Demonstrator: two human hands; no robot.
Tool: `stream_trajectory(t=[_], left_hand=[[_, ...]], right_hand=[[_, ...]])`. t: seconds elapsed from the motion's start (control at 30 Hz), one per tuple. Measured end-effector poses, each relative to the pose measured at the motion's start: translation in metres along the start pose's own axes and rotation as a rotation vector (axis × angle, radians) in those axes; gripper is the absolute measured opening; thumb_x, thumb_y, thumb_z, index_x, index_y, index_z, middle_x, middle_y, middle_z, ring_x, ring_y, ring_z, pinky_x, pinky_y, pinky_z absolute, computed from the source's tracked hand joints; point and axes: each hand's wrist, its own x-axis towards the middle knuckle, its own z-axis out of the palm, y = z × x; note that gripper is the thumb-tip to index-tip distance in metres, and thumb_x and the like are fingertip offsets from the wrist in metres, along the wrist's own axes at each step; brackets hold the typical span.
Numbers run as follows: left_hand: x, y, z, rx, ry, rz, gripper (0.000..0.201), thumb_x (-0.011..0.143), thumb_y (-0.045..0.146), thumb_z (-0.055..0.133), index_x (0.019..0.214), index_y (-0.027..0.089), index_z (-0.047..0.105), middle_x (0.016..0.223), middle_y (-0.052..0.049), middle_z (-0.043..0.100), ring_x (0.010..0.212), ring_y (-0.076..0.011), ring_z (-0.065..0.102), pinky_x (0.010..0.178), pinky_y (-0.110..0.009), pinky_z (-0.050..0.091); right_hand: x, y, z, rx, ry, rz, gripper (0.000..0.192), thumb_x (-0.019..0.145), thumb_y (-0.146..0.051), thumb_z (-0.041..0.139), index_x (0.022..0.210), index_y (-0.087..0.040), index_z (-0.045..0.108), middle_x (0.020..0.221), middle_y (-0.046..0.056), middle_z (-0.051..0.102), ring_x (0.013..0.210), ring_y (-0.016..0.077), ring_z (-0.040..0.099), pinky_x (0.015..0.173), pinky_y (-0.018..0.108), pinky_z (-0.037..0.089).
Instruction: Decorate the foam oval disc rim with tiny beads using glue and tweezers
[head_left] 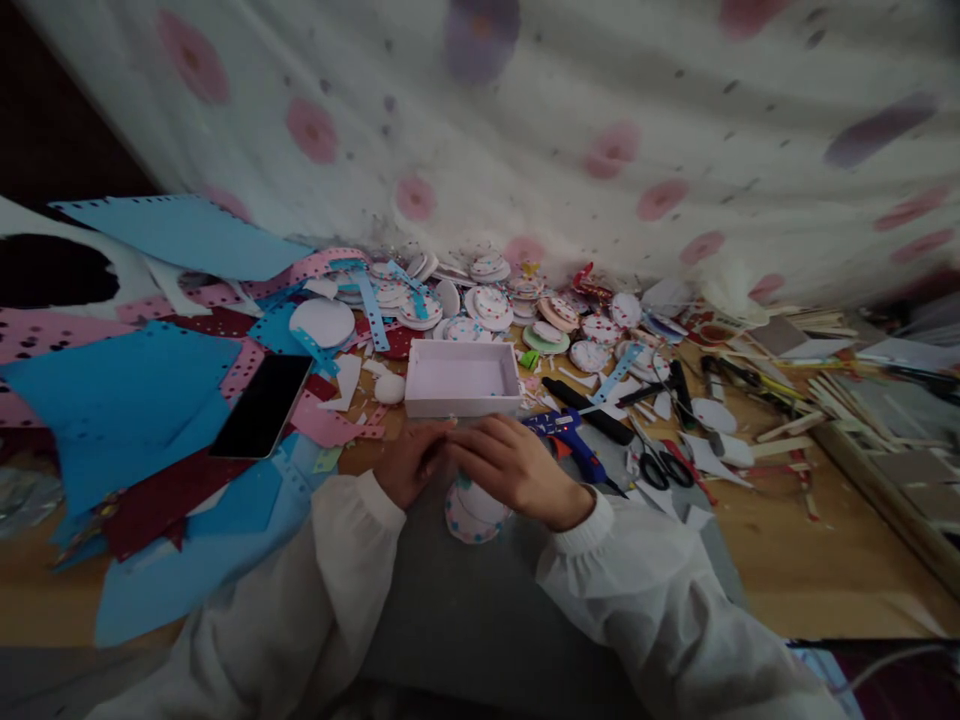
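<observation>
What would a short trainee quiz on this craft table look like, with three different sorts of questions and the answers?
1. True or false: the phone lies to the left of the pale box.

2. Which of these lies nearest the right hand?
a) scissors
b) blue glue gun
c) phone

3. Fill in the blank: the round piece partly hidden by the right hand is decorated with coloured ____.

Key: 1. True. 2. b. 3. Dots.
</observation>
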Motion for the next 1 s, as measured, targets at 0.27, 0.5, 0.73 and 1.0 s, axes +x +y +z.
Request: stream_trajectory(t=[0.27,0.5,0.73,1.0], left_hand=[[0.002,0.028,-0.018,0.107,-0.191,-0.228,0.049,0.083,0.049,0.056,0.050,0.013,0.058,0.034,0.004,0.041,0.031,-0.0055,0.035,0.036,-0.019,0.024],[0.000,0.027,-0.021,0.035,-0.605,-0.476,0.040,0.085,0.046,0.058,0.076,0.009,0.070,0.041,0.003,0.054,0.025,-0.0035,0.028,0.027,-0.016,0.015],[0.003,0.021,-0.016,0.000,-0.548,-0.521,0.037,0.083,0.046,0.059,0.071,0.012,0.064,0.040,0.006,0.049,0.028,-0.0039,0.031,0.028,-0.014,0.020],[0.001,0.017,-0.014,-0.041,-0.589,-0.460,0.034,0.084,0.043,0.060,0.069,0.012,0.062,0.042,0.005,0.047,0.034,-0.0039,0.036,0.035,-0.014,0.026]], right_hand=[[-0.044,0.013,0.006,0.238,0.615,0.707,0.011,0.085,-0.013,0.057,0.086,-0.024,0.057,0.076,0.001,0.064,0.073,0.0169,0.061,0.067,0.032,0.049],[-0.067,0.002,0.028,0.586,0.599,0.905,0.006,0.088,-0.026,0.058,0.085,-0.020,0.058,0.078,0.002,0.063,0.073,0.0160,0.063,0.064,0.030,0.051],[-0.069,-0.004,0.025,0.702,0.545,0.920,0.004,0.088,-0.025,0.058,0.086,-0.022,0.057,0.078,0.001,0.063,0.071,0.0151,0.064,0.061,0.028,0.051],[-0.070,-0.009,0.023,0.689,0.448,0.876,0.005,0.087,-0.019,0.057,0.085,-0.022,0.056,0.074,0.001,0.062,0.068,0.0156,0.063,0.058,0.028,0.050]])
